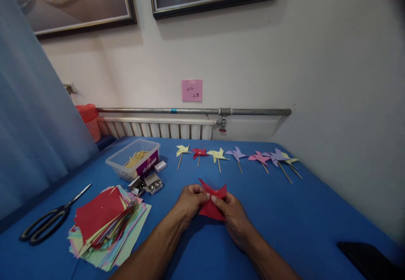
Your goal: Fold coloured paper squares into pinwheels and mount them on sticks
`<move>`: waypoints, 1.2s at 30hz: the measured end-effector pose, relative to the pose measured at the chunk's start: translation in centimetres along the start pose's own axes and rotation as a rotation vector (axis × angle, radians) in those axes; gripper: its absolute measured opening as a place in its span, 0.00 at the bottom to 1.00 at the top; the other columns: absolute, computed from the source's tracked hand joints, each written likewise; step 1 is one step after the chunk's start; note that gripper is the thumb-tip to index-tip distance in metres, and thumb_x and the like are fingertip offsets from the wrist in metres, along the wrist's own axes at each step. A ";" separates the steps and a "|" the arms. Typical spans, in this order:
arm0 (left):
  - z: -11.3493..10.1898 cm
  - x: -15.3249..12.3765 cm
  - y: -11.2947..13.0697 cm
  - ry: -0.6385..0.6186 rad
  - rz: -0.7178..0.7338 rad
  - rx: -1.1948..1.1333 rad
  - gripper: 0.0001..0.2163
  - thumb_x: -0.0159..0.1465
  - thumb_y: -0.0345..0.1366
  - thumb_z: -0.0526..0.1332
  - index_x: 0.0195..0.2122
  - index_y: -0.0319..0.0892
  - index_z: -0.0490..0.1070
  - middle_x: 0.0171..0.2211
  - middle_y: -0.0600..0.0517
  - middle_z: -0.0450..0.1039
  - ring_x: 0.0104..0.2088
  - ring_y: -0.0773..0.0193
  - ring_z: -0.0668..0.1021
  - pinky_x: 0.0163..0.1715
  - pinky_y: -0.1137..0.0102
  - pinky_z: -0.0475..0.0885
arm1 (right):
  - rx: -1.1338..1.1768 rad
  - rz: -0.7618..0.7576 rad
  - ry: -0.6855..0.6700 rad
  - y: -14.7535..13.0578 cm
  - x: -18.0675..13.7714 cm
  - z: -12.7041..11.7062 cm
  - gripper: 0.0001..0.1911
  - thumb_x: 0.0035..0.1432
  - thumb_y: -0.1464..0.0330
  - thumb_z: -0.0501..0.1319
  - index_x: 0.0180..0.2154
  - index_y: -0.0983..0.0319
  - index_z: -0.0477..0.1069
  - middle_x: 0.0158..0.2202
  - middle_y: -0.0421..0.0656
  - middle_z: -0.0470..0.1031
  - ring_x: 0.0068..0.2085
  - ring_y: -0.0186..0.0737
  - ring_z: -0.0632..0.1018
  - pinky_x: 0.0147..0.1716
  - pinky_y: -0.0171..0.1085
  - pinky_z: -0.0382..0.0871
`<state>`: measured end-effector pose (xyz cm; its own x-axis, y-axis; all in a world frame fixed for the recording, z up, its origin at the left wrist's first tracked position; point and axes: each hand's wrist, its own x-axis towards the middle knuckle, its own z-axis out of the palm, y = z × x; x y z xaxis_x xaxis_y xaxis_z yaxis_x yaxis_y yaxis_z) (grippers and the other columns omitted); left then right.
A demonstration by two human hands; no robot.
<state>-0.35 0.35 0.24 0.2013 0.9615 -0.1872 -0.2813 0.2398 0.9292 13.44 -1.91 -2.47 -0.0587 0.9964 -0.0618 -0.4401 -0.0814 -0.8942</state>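
Observation:
Between my two hands, above the blue table cover, is a piece of red paper (212, 210) with its corners bent up and in toward the middle. My left hand (193, 199) pinches it from the left, thumb near the paper's centre. From the right, my right hand (230, 210) grips it, with that thumb also pressed near the centre. The other fingers are partly hidden behind the paper. Beyond my hands lies a row of several paper pinwheels on sticks, among them a red pinwheel (199, 152) and a yellow pinwheel (218, 155).
Left of my hands lie a stack of coloured paper (101, 214), black-handled scissors (53, 221), a small open box of metal tacks (154, 183) and a clear plastic tub (118, 166) of wooden sticks. A dark object (367, 256) lies at the right edge. A wall stands behind.

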 end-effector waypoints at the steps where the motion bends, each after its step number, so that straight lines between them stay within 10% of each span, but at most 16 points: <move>1: 0.0 -0.1 0.1 -0.008 -0.002 0.000 0.18 0.40 0.36 0.74 0.19 0.42 0.62 0.14 0.59 0.64 0.16 0.74 0.62 0.20 0.75 0.55 | -0.003 0.005 0.003 0.0 0.0 0.0 0.20 0.42 0.57 0.78 0.35 0.60 0.78 0.32 0.42 0.84 0.34 0.46 0.82 0.42 0.45 0.74; 19: -0.3 -0.1 0.4 0.000 -0.042 -0.033 0.11 0.42 0.35 0.73 0.25 0.36 0.75 0.20 0.51 0.75 0.20 0.68 0.72 0.25 0.72 0.66 | -0.159 -0.051 -0.034 0.3 0.6 -0.5 0.26 0.46 0.52 0.74 0.41 0.60 0.73 0.35 0.45 0.83 0.34 0.47 0.82 0.40 0.45 0.75; 24: -0.7 0.7 0.1 0.170 -0.006 -0.175 0.12 0.43 0.33 0.73 0.23 0.39 0.70 0.19 0.54 0.72 0.20 0.67 0.72 0.25 0.72 0.66 | -0.474 -0.244 0.054 0.1 -0.1 -0.2 0.31 0.49 0.63 0.69 0.55 0.55 0.65 0.54 0.50 0.76 0.52 0.51 0.79 0.53 0.51 0.72; 29: -0.8 0.7 0.1 0.186 0.018 -0.218 0.13 0.44 0.32 0.72 0.22 0.40 0.67 0.19 0.56 0.69 0.20 0.70 0.70 0.26 0.73 0.64 | -0.878 -0.442 -0.006 -0.5 -1.8 0.6 0.13 0.54 0.66 0.64 0.44 0.55 0.73 0.64 0.47 0.64 0.64 0.51 0.68 0.63 0.51 0.61; 36: -0.2 0.0 0.4 0.025 0.018 -0.053 0.11 0.44 0.35 0.73 0.25 0.36 0.75 0.20 0.53 0.73 0.20 0.71 0.69 0.24 0.73 0.60 | -0.602 -0.301 0.054 -1.0 -0.5 -0.2 0.16 0.56 0.53 0.64 0.27 0.58 0.71 0.30 0.41 0.72 0.34 0.43 0.74 0.37 0.40 0.69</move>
<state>-0.60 0.50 0.54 0.1722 0.9686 -0.1794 -0.3345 0.2288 0.9142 14.12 -2.30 -1.62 0.0405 0.9744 0.2209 0.1467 0.2129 -0.9660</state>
